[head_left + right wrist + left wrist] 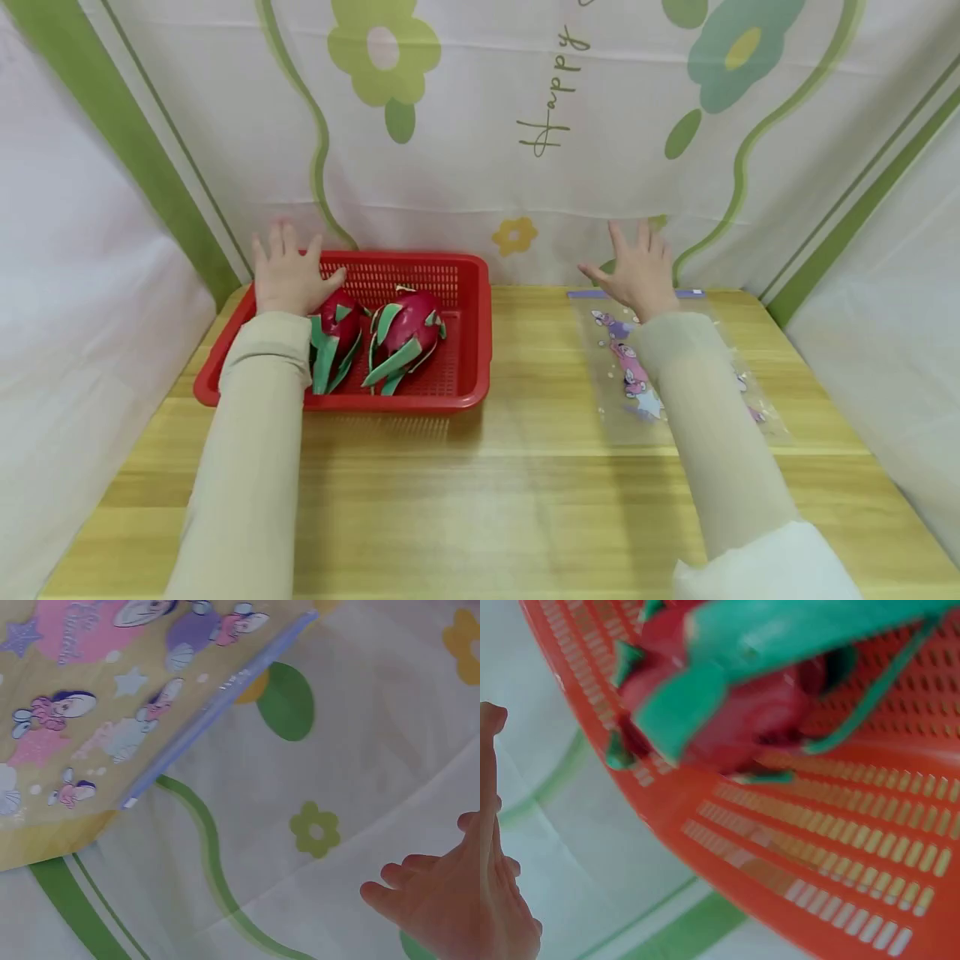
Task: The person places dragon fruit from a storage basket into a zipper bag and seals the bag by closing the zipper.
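Note:
Two dragon fruits lie side by side in a red plastic basket (pixel 486 333) at the left of the table. In the head view the left dragon fruit (pixel 339 337) is partly hidden by the left arm; the right dragon fruit (pixel 411 329) shows whole. My left hand (pixel 288 275), fingers spread, is held over the basket's back left part and holds nothing. On the right lies a clear zip bag (pixel 611 408) with cartoon prints and a purple slider strip. Over its top edge hovers my right hand (pixel 637 271), fingers spread and with nothing in it.
The wooden table (pixel 480 517) reaches back to a white curtain (pixel 465 175) printed with flowers, and similar cloth hangs at both sides. A stretch of bare wood lies between the basket and the zip bag.

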Tool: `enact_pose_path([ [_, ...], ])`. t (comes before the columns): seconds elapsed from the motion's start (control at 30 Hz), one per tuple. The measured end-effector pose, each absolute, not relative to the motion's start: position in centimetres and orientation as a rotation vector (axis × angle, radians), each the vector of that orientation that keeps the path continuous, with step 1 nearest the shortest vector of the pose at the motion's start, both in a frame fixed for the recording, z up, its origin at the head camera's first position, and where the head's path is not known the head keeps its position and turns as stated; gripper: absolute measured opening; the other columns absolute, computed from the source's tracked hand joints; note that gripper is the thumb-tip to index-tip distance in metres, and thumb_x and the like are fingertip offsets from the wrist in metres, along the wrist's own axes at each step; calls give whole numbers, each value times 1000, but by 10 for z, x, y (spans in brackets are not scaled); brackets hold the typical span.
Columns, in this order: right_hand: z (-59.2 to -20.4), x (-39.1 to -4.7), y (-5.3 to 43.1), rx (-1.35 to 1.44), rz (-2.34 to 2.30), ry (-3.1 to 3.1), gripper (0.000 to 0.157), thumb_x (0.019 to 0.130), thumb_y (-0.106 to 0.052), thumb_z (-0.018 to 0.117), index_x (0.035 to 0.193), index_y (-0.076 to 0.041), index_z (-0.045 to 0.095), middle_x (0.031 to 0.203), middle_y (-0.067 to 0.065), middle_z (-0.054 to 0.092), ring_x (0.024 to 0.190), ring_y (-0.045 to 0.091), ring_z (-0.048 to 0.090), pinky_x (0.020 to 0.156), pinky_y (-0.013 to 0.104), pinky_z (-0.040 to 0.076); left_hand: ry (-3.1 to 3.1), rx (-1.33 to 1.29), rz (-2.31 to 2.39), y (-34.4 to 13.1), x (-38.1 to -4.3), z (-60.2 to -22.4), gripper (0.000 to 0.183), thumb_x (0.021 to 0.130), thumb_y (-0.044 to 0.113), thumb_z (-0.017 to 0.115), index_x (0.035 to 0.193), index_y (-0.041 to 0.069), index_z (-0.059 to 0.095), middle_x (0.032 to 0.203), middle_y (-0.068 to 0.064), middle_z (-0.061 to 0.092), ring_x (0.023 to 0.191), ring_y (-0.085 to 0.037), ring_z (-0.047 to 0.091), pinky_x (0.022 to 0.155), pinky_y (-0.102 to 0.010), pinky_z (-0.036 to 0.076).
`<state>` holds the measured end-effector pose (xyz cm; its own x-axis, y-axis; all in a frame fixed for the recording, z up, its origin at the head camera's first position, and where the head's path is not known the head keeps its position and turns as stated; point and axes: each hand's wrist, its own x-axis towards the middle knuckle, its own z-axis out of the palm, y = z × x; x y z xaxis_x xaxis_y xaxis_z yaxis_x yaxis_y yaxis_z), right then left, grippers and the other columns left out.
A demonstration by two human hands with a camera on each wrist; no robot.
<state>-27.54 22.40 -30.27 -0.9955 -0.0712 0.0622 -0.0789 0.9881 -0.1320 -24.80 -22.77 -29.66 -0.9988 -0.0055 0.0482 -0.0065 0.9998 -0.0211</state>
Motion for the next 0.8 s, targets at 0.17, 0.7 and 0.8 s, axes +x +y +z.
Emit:
enact_pose_path([
  [0.17,-325,-271,244,104,225,-3133,88,91,-65,41,154,-12,9,152,39,6,138,58,11,111,67,17,-3082,53,-8,-248,-239,-303,71,96,43,43,150,4,20,151,-38,8,142,-53,-1,113,-67,1],
  [0.7,-387,-232,311,82,220,-3295,58,102,-30,37,134,18,35,132,47,34,120,62,35,99,69,32,-3179,143,23,-308,-209,-310,74,99,51,31,149,-2,15,126,-52,32,118,-66,30,100,-70,25],
  [0.8,-395,-230,317,86,199,-3286,54,101,-27,37,130,19,39,127,47,39,115,61,41,94,68,38,-3207,132,57,-317,-204,-316,78,98,54,33,148,-4,16,121,-53,37,108,-64,40,90,-67,34],
])
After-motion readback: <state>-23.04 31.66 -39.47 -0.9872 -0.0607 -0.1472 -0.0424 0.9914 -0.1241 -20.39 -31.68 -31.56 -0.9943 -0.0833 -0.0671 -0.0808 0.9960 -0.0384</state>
